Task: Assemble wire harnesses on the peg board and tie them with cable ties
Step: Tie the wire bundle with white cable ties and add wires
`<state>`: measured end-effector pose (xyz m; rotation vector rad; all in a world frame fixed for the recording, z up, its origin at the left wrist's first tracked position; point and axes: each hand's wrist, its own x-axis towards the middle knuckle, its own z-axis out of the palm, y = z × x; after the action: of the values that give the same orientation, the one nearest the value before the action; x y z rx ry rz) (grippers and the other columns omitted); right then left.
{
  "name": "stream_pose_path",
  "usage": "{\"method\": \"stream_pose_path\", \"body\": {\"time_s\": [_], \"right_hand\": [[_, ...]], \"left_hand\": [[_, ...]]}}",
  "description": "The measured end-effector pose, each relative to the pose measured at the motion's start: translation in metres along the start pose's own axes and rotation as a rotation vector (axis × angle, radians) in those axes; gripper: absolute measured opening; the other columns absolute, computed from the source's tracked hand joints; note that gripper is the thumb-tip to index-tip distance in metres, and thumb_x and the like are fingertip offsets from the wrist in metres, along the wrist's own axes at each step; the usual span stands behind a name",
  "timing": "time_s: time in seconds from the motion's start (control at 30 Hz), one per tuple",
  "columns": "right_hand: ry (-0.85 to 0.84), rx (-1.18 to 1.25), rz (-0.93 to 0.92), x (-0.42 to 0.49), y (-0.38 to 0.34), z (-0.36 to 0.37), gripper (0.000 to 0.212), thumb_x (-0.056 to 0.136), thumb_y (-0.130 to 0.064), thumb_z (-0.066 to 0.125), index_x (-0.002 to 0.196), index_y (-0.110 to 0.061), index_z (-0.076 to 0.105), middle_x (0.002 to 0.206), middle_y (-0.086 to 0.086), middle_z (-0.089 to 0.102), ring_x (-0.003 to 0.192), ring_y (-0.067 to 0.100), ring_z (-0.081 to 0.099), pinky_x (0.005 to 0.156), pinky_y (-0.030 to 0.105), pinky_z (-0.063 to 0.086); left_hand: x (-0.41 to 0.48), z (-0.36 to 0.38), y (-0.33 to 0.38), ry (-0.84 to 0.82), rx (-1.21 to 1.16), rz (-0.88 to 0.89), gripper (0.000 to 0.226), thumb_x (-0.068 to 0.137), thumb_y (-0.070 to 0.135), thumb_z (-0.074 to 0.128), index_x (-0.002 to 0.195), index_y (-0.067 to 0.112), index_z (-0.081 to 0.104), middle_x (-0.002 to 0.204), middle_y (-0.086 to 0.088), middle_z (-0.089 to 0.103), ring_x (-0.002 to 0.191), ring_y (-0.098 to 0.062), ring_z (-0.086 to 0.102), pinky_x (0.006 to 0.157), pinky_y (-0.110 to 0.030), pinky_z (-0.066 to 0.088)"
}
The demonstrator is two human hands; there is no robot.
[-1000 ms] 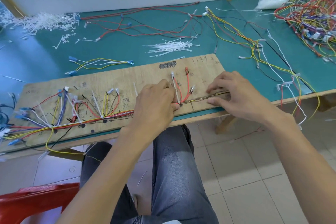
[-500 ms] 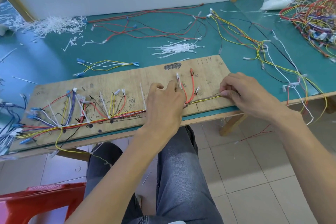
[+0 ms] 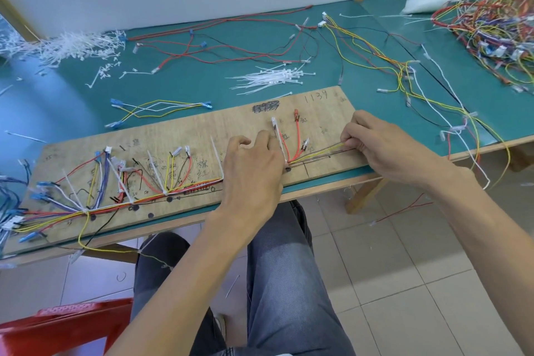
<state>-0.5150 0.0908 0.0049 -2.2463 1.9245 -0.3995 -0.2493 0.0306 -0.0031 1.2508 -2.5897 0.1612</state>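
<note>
Hands both grasping the wires (image 3: 318,154): left hand (image 3: 254,162) pinches them at the branch on the board (image 3: 202,136), right hand (image 3: 384,147) pinches their far ends. Best to keep them taut and flat between the hands before tying. A second ago the right lay looser, nearer the left.

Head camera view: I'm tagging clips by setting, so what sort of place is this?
Probably a small wire-harness assembly workshop: a marked wooden board holds routed wires that the right hand pinches, loose white cable ties lie on the green bench, and a tangled wire heap sits far right.
</note>
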Motion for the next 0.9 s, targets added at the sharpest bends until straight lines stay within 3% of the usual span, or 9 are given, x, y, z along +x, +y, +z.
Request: {"method": "stream_pose_path", "body": {"time_s": [0.1,0.17,0.3,0.37,0.43,0.53,0.63,0.73,0.9], "right_hand": [[0.043,0.038,-0.029,-0.001,-0.006,-0.004,0.035,0.09,0.02,0.047,0.103,-0.009,0.061,0.102,-0.002,0.049,0.087,0.005,0.048,0.076,0.042,0.053],[0.077,0.071,-0.027,0.001,-0.009,-0.009,0.036,0.087,0.019,0.044,0.103,-0.01,0.059,0.098,-0.004,0.051,0.086,0.01,0.051,0.077,0.041,0.052],[0.012,-0.002,-0.013,0.013,-0.015,-0.02,0.01,0.103,-0.025,0.052,0.101,-0.022,0.061,0.086,-0.012,0.054,0.084,0.015,0.045,0.078,0.039,0.039],[-0.087,-0.114,-0.007,0.019,-0.02,-0.023,0.032,0.098,-0.057,0.05,0.107,-0.031,0.066,0.093,-0.017,0.063,0.092,0.014,0.048,0.088,0.04,0.037],[-0.117,-0.145,-0.008,0.024,-0.03,-0.019,0.048,0.091,-0.072,0.055,0.123,-0.037,0.063,0.103,-0.018,0.065,0.101,0.017,0.054,0.091,0.038,0.032],[-0.093,-0.128,-0.024,0.029,-0.049,-0.003,0.059,0.089,-0.068,0.061,0.14,-0.041,0.052,0.103,-0.012,0.057,0.104,0.021,0.056,0.097,0.041,0.036],[-0.091,-0.085,-0.026,0.03,-0.059,0.006,0.061,0.088,-0.075,0.058,0.141,-0.044,0.053,0.107,-0.01,0.048,0.103,0.02,0.05,0.099,0.045,0.042],[-0.039,-0.025,-0.011,0.029,-0.064,0.009,0.062,0.085,-0.072,0.06,0.142,-0.047,0.052,0.123,-0.011,0.048,0.113,0.016,0.046,0.098,0.04,0.042],[0.016,-0.04,-0.008,0.037,-0.076,0.014,0.036,0.086,-0.043,0.06,0.12,-0.032,0.065,0.11,-0.008,0.059,0.105,0.02,0.049,0.085,0.039,0.046]], "left_hand": [[0.0,0.0,0.0,0.001,0.004,0.005,0.009,0.097,0.024,0.066,0.098,0.015,0.063,0.105,-0.002,0.063,0.078,-0.026,0.063,0.101,-0.04,0.039],[-0.001,0.002,-0.003,-0.02,-0.01,-0.001,0.016,0.103,0.032,0.058,0.101,0.017,0.063,0.108,0.0,0.06,0.081,-0.026,0.064,0.104,-0.039,0.036],[0.0,0.0,-0.006,-0.047,-0.07,-0.036,0.025,0.105,0.042,0.052,0.102,0.02,0.064,0.11,0.005,0.06,0.085,-0.024,0.063,0.105,-0.037,0.034],[0.0,-0.002,-0.005,-0.056,-0.095,-0.046,0.024,0.106,0.041,0.051,0.103,0.021,0.063,0.11,0.005,0.062,0.087,-0.024,0.063,0.105,-0.036,0.036],[0.0,-0.005,-0.005,-0.06,-0.135,-0.067,0.023,0.107,0.038,0.047,0.103,0.02,0.06,0.108,0.004,0.063,0.089,-0.026,0.062,0.103,-0.037,0.037],[0.002,-0.009,-0.008,-0.076,-0.233,-0.113,0.02,0.108,0.036,0.044,0.102,0.021,0.056,0.106,0.006,0.067,0.091,-0.026,0.062,0.101,-0.036,0.037],[0.003,-0.011,-0.009,-0.077,-0.262,-0.127,0.016,0.11,0.033,0.045,0.102,0.021,0.053,0.103,0.004,0.068,0.089,-0.028,0.062,0.096,-0.035,0.035],[0.003,-0.013,-0.008,-0.071,-0.265,-0.132,0.016,0.11,0.031,0.045,0.103,0.019,0.053,0.095,0.001,0.068,0.085,-0.031,0.061,0.096,-0.036,0.037],[0.003,-0.014,-0.007,-0.057,-0.282,-0.138,0.017,0.109,0.032,0.047,0.101,0.018,0.053,0.091,0.0,0.068,0.083,-0.031,0.061,0.096,-0.037,0.039]]}}
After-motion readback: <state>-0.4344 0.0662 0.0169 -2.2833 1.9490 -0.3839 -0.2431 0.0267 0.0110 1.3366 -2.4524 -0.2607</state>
